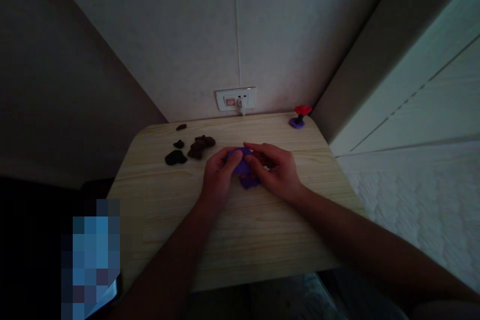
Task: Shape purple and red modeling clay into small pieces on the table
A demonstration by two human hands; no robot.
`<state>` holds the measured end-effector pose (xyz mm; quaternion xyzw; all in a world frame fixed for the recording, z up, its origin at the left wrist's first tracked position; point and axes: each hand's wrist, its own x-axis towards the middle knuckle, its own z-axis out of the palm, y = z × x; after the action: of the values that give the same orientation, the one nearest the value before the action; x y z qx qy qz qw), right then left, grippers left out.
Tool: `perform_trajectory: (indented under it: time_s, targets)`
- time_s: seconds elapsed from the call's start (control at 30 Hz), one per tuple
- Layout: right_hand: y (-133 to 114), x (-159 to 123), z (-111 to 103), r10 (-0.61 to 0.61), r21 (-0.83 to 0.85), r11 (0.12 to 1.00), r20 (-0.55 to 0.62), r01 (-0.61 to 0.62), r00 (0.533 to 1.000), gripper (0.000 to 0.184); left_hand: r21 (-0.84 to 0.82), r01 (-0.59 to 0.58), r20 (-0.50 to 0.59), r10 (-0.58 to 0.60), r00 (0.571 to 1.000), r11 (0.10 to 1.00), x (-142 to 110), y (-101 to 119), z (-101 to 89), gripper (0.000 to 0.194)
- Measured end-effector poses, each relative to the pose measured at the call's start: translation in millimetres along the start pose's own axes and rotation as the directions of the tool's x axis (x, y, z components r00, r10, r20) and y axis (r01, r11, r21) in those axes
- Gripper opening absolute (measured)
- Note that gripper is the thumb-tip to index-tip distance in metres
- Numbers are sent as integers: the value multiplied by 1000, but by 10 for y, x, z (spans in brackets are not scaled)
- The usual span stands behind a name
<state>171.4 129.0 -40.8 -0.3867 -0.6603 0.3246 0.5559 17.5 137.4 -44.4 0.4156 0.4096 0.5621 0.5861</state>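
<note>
Centrally, purple lump [240,165] between left grip [219,172] and right grip [276,169], under thumbs [233,161].

Near the middle of the worktop [262,240], a held piece [242,164] sits between the left hand [219,170] and the right hand [279,165], with a lower piece [248,181] on its near side. Beyond the left hand and to its left lies a cluster [202,146]; left of that, a front lump [175,157] with a small lump [179,144] just behind, and a rear lump [181,126] near the back edge. A flower figure [299,116] stands at the far right corner. Behind, the wall [187,50] carries a socket [225,101] with a plug [240,105] in it.
</note>
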Motion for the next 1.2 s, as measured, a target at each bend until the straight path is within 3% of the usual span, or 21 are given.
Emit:
perform_trajectory:
  time_s: [0.1,0.3,0.5,0.8,1.0,1.2]
  targets:
    - [13,0,-5,-6,4,1000,4,6,1000,34,-5,2,21,-2,1000,1000,-9,7,5,24]
    - [-12,42,-40,-146,-132,980,53,152,988,25,151,-39,53,31,998,988,4,-11,-60,19]
    - [-28,46,-49,-118,-139,982,59,125,991,20,212,-60,96,40,995,975,3,-9,-73,18]
    - [-11,14,-21,43,-48,998,-38,-45,998,19,-20,7,59,-5,998,1000,-9,-15,-1,22]
    - [-42,47,-58,-103,-136,984,71,112,992,23,6,9,16,-9,1000,1000,-11,18,-8,22]
    - [-41,29,-54,-18,-101,995,51,23,999,18,-13,4,-3,-4,1000,1000,-11,17,8,24]
